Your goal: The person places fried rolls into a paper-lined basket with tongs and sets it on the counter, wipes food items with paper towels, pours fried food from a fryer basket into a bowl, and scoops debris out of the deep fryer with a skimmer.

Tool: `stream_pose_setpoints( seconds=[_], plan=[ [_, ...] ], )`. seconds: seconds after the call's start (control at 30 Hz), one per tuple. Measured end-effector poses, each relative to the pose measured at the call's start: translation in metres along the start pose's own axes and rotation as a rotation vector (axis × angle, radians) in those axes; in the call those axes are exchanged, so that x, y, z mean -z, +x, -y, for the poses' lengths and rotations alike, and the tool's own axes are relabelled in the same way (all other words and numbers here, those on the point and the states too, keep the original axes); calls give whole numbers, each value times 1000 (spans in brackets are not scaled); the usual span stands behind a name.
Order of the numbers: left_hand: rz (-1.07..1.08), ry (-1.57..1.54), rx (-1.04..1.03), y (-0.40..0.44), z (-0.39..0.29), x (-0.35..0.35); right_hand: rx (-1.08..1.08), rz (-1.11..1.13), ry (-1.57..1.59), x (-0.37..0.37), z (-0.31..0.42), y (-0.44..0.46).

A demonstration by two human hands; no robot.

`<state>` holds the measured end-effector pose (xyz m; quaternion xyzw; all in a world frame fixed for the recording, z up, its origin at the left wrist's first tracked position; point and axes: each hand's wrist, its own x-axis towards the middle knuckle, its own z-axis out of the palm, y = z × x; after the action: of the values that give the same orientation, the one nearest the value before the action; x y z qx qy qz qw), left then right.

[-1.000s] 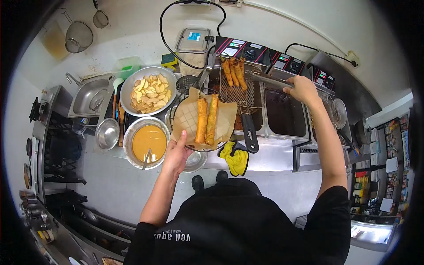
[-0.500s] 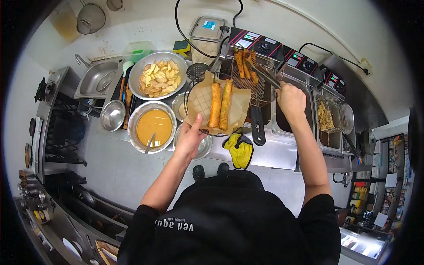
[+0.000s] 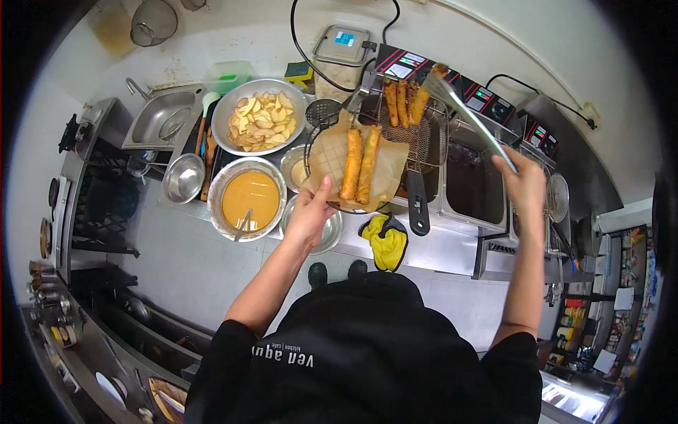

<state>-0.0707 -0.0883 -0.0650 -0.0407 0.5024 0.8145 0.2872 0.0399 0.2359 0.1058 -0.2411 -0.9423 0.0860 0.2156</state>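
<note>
My left hand (image 3: 311, 215) is closed on the rim of a round black wire basket (image 3: 308, 152) lined with brown paper (image 3: 330, 159). Two long golden fried rolls (image 3: 351, 164) lie side by side on that paper. Metal tongs (image 3: 474, 121) are gripped in my right hand (image 3: 524, 182), over the fryers. Their tips are at a browned fried roll (image 3: 421, 102), whose dark end shows above them; how firmly they pinch it I cannot tell. More fried rolls (image 3: 402, 104) rest in a mesh fryer basket (image 3: 431, 138) with a black handle (image 3: 417, 205).
Left of the basket stand a bowl of cut potatoes (image 3: 260, 120), a bowl of orange-brown batter (image 3: 248, 201) with a spoon and an empty steel bowl (image 3: 184, 179). A yellow-and-black cloth (image 3: 387, 244) hangs at the counter edge. A dark oil vat (image 3: 473, 180) lies beside the mesh basket.
My right hand has moved right with the tongs, whose tips have risen up and right. My left hand and the lined basket have shifted slightly right, the two rolls still on the paper.
</note>
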Motion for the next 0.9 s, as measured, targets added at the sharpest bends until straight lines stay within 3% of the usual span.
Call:
stream_pose_setpoints(
  seconds=[0.1,0.17,0.4,0.77,0.9],
  plan=[
    [9,-27,-20,-3,-5,-9,-110,158,245,39,14,4],
    [29,-39,-30,-5,-7,-12,-197,419,431,54,37,2],
    [28,-1,-43,-5,-7,-11,-109,786,403,25,72,8],
    [63,-101,-23,-11,-3,1,-29,945,194,32,102,45],
    [80,-121,14,-8,0,15,-101,686,71,45,69,66]
  ],
)
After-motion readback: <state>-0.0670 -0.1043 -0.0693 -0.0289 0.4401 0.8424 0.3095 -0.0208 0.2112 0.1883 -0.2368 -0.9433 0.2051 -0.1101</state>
